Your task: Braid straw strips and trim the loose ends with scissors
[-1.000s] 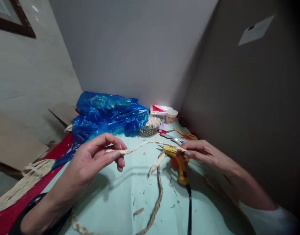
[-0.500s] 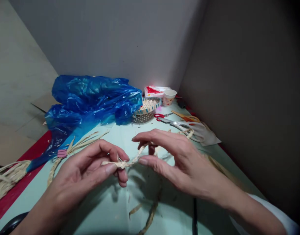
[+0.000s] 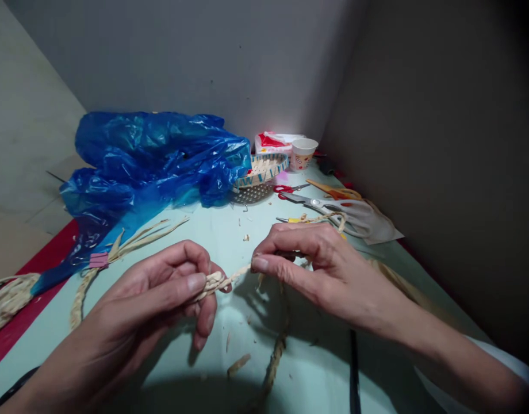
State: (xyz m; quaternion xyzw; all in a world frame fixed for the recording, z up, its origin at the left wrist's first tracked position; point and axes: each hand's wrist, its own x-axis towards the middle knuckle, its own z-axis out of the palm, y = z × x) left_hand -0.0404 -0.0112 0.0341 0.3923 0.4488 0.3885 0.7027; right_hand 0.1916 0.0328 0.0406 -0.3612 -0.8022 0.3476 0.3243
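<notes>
Between my hands stretches a pale braided cord [image 3: 221, 282] of dried plant fibre. My left hand [image 3: 161, 302] pinches its thicker, knotted part between thumb and fingers. On the other side, my right hand [image 3: 320, 267] grips the thin strand with thumb and forefinger. A darker braid [image 3: 278, 351] hangs or lies below my right hand; where it joins the cord is hidden. Left of my left hand lies another braid [image 3: 81, 299] with a pink clip [image 3: 98, 260] around it and loose strips fanning out beyond.
A blue plastic bag [image 3: 156, 155] fills the back left. Behind my right hand are a woven basket [image 3: 264, 168], a paper cup [image 3: 303, 154], red-handled scissors [image 3: 286, 188] and large scissors [image 3: 320, 204]. Fibre scraps [image 3: 238, 365] dot the pale green tabletop [image 3: 221, 227].
My right thumb and forefinger have closed on the strand, which is now pulled straighter. My left fingers have shifted along the cord, showing a thicker part. The view has tilted down slightly.
</notes>
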